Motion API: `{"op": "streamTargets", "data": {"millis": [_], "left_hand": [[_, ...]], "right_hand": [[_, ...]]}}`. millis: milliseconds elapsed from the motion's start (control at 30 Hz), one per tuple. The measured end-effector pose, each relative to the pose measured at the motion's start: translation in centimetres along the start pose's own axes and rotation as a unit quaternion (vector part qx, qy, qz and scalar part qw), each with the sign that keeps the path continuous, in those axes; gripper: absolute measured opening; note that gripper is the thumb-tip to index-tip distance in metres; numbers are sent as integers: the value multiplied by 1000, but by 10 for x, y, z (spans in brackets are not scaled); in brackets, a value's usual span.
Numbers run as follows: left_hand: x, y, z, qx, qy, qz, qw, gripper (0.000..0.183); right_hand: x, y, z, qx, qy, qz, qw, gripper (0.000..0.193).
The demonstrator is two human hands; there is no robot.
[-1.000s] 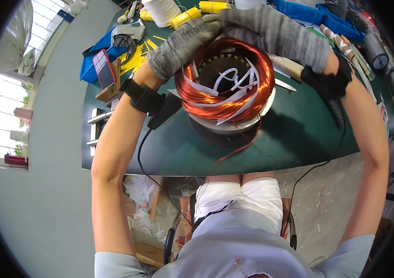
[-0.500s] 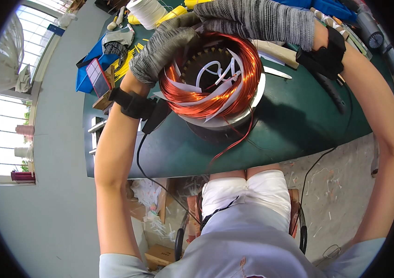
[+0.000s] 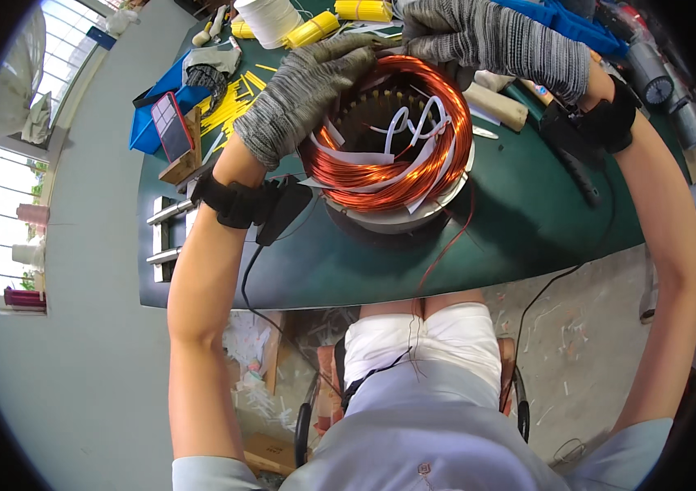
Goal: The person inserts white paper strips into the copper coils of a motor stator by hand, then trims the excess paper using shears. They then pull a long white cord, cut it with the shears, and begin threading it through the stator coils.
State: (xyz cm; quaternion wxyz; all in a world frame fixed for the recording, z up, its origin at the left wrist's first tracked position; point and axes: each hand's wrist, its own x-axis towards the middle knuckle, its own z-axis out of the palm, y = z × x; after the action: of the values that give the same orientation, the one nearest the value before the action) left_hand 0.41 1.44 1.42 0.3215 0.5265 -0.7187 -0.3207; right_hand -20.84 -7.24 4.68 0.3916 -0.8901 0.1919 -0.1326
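Observation:
A motor stator point(image 3: 381, 216) stands on the green table, its rim crowned by a thick ring of copper windings point(image 3: 340, 182). White paper strips point(image 3: 401, 173) stick out among the wires, and white sleeved leads point(image 3: 416, 123) curl inside the bore. Both my hands wear grey knit gloves. My left hand point(image 3: 309, 92) rests along the winding's far left side, fingers closed together toward the far rim. Curled fingers of my right hand point(image 3: 446, 37) meet the far edge; what either hand grips is hidden. Loose reddish wires point(image 3: 449, 250) trail off the near side toward my lap.
Yellow sticks point(image 3: 229, 114), a blue tray point(image 3: 145, 131) and a phone point(image 3: 172, 127) on a wooden stand lie left. A white twine spool point(image 3: 268, 23) and yellow bundles point(image 3: 312, 29) stand at the back. A wooden block point(image 3: 497, 106) and a black-handled saw point(image 3: 573, 168) lie right.
My hands, bunched together at the far rim before, are now a little apart, the left fingers straighter. The loose wires hang farther right. The whole view has shifted slightly.

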Motion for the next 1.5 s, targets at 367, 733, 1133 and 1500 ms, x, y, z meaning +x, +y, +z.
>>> {"op": "streamTargets", "data": {"millis": [367, 733, 1133, 1500], "left_hand": [[15, -21, -8, 219, -14, 241, 945, 34], [-7, -2, 4, 109, 18, 29, 993, 37], [-153, 6, 95, 284, 346, 26, 894, 48], [-55, 16, 82, 335, 353, 253, 836, 31]], "right_hand": [[10, 15, 6, 13, -39, 36, 999, 24], [-87, 54, 72, 256, 169, 85, 948, 25], [-132, 108, 98, -107, 132, 65, 983, 27], [4, 142, 128, 288, 163, 47, 942, 25]]}}
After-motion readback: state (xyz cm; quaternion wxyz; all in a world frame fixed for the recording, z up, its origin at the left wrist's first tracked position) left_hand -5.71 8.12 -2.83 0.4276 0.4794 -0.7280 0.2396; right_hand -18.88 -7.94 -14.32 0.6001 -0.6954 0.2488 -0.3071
